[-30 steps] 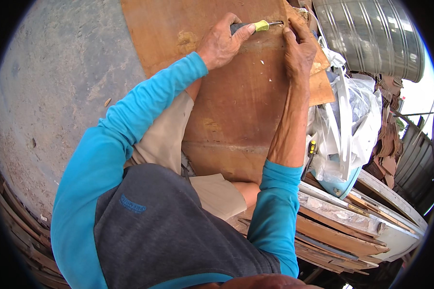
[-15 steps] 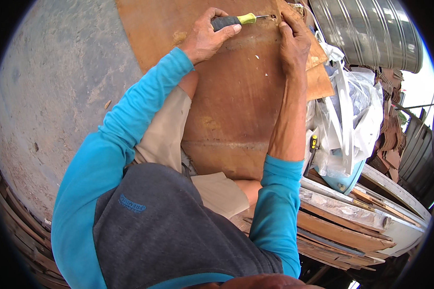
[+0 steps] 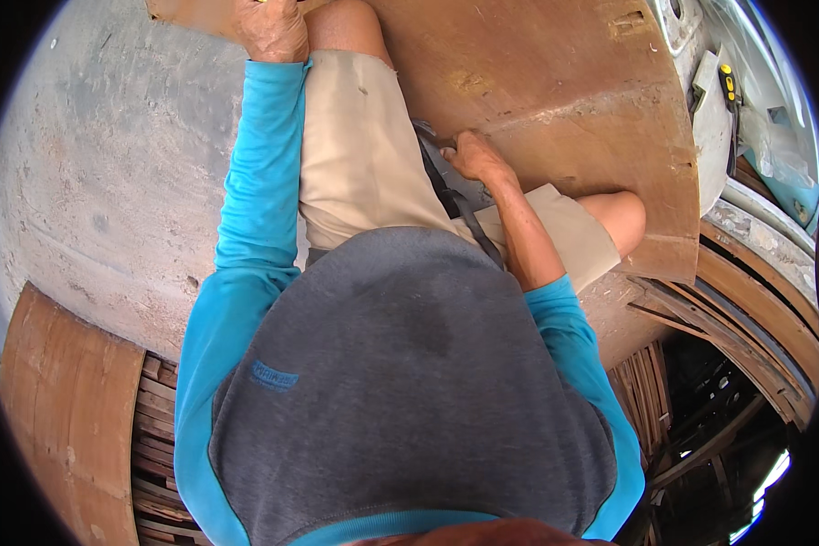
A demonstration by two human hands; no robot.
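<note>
My left hand [image 3: 273, 29] is at the top edge, cut off by the picture, its fingers closed. A sliver of yellow at the edge matches the screwdriver it gripped in the earlier frame. My right hand [image 3: 479, 156] is down by my lap, fingers curled in at the near edge of a brown plywood sheet [image 3: 555, 68]. Beside those fingers lies a black strap [image 3: 455, 196], running over my shorts. Whatever the right fingers pinch is hidden. The sheet is worn, with a pale crease across it and a small scuffed hole near its far right.
A yellow and black handled tool [image 3: 729, 86] lies at the right beside clear plastic [image 3: 778, 150] and a blue tub [image 3: 799, 202]. Stacked boards [image 3: 764, 309] curve along the right. Another plywood sheet [image 3: 68, 409] is at lower left, on the grey concrete floor's [image 3: 109, 182] near side.
My right hand has left the far part of the plywood and come back to my lap. My left hand has moved left, carrying the screwdriver away from the sheet. The view has shifted too.
</note>
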